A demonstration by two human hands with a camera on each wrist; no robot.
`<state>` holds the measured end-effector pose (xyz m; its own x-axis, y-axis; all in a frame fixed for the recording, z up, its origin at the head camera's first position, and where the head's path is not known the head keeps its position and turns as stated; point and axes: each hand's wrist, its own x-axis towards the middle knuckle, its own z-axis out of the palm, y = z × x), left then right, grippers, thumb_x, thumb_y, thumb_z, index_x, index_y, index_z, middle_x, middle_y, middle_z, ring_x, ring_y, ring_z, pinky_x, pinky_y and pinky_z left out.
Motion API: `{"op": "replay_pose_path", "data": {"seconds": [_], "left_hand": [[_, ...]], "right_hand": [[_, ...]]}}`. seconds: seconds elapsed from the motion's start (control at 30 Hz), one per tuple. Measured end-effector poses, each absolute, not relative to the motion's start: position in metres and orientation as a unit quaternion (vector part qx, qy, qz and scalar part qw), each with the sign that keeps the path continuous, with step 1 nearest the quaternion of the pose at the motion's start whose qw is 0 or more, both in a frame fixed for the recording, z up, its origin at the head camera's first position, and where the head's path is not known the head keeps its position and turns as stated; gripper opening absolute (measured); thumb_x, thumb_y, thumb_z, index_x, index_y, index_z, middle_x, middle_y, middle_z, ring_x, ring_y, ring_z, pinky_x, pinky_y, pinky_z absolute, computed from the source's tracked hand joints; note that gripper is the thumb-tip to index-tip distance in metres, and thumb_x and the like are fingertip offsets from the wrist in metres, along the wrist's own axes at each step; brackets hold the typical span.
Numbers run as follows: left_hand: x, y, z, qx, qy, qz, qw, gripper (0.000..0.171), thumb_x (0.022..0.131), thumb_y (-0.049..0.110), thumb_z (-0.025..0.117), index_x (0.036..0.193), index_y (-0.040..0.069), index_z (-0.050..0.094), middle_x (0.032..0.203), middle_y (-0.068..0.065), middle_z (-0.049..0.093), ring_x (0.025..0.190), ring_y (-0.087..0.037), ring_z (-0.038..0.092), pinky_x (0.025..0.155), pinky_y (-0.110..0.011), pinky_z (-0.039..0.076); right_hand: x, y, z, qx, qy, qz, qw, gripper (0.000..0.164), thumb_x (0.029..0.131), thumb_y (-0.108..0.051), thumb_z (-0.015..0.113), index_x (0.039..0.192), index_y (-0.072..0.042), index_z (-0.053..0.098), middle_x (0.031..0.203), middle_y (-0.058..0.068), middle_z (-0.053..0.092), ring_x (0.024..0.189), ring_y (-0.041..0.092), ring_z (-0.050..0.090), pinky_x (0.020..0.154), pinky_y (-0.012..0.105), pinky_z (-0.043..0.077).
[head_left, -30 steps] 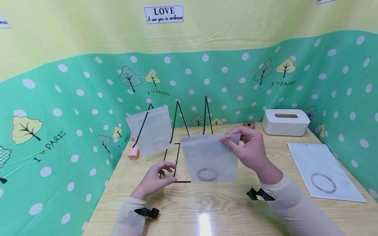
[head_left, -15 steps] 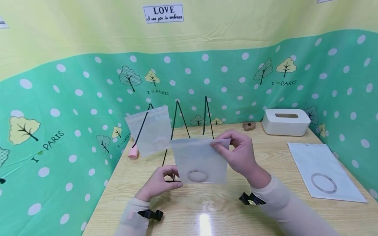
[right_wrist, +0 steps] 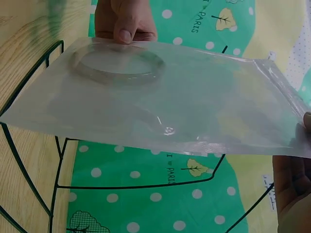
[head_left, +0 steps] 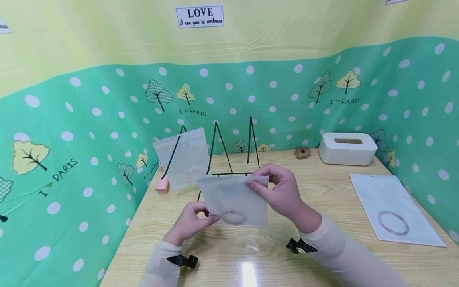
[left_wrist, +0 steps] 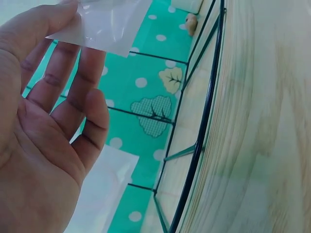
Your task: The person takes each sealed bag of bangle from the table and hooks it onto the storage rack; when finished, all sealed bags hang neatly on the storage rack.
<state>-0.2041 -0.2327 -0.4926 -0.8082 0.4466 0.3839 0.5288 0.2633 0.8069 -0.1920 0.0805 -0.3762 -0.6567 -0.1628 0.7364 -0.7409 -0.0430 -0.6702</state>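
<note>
A translucent zip bag spans both hands in the head view, a flat ring showing through near its lower left. My right hand pinches the bag's upper right corner between thumb and fingers. My left hand pinches its lower left edge close to the ring, the other fingers loosely bent in the left wrist view. Directly behind is a black wire rack with tall pointed dividers, its lower part partly hidden by the bag. A similar translucent bag leans in the rack's left slot.
At right on the wooden table lies a larger white bag with a ring outline. A white tissue box stands at the back right, beside a small brown object. A pink cylinder sits left of the rack.
The right hand has carried the bag left and slightly down, and the bag has tilted flatter. My left hand has moved a little right and now grips the bag's lower left edge.
</note>
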Motion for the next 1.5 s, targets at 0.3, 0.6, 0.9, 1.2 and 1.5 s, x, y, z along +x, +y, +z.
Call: {"op": "replay_pose_path", "data": {"seconds": [0.3,0.6,0.9,1.2,1.5], "left_hand": [[-0.204,-0.244,-0.491,-0.301,-0.792,-0.528,0.059,0.011,0.088,0.004,0.084,0.087,0.013,0.078,0.090,-0.003,0.074,0.082,-0.017,0.064,0.073,-0.034,0.054],[-0.210,-0.257,-0.492,-0.285,-0.807,-0.513,0.066,0.007,0.091,0.013,0.084,0.092,0.018,0.080,0.085,0.003,0.073,0.070,-0.021,0.058,0.059,-0.035,0.048],[-0.208,-0.270,-0.487,-0.265,-0.812,-0.513,0.087,0.007,0.089,0.010,0.085,0.091,0.012,0.078,0.079,0.002,0.071,0.072,-0.021,0.060,0.062,-0.035,0.049],[-0.209,-0.281,-0.486,-0.252,-0.811,-0.520,0.091,0.013,0.092,0.005,0.081,0.093,0.018,0.078,0.078,0.002,0.070,0.072,-0.019,0.061,0.063,-0.035,0.050],[-0.210,-0.290,-0.488,-0.259,-0.809,-0.519,0.097,0.013,0.095,0.004,0.077,0.095,0.017,0.077,0.079,0.000,0.068,0.070,-0.020,0.060,0.063,-0.035,0.050]], "right_hand": [[-0.195,0.079,-0.375,0.332,-0.695,0.601,0.213,0.025,0.084,0.002,0.086,0.082,-0.016,0.069,0.073,-0.002,0.060,0.057,0.014,0.047,0.049,0.027,0.041],[-0.199,0.079,-0.373,0.322,-0.697,0.613,0.185,0.021,0.083,-0.001,0.088,0.081,-0.014,0.072,0.061,-0.001,0.058,0.048,0.015,0.048,0.044,0.027,0.041],[-0.201,0.074,-0.373,0.363,-0.677,0.616,0.176,0.011,0.092,0.006,0.076,0.092,-0.005,0.074,0.080,0.005,0.067,0.056,0.019,0.061,0.050,0.031,0.054],[-0.209,0.064,-0.380,0.363,-0.636,0.664,0.154,0.021,0.097,-0.013,0.078,0.093,0.007,0.072,0.081,0.012,0.068,0.059,0.032,0.065,0.054,0.040,0.058],[-0.215,0.057,-0.384,0.351,-0.637,0.672,0.135,0.015,0.095,-0.009,0.079,0.091,0.004,0.073,0.077,0.012,0.068,0.059,0.034,0.066,0.055,0.040,0.059]]}}
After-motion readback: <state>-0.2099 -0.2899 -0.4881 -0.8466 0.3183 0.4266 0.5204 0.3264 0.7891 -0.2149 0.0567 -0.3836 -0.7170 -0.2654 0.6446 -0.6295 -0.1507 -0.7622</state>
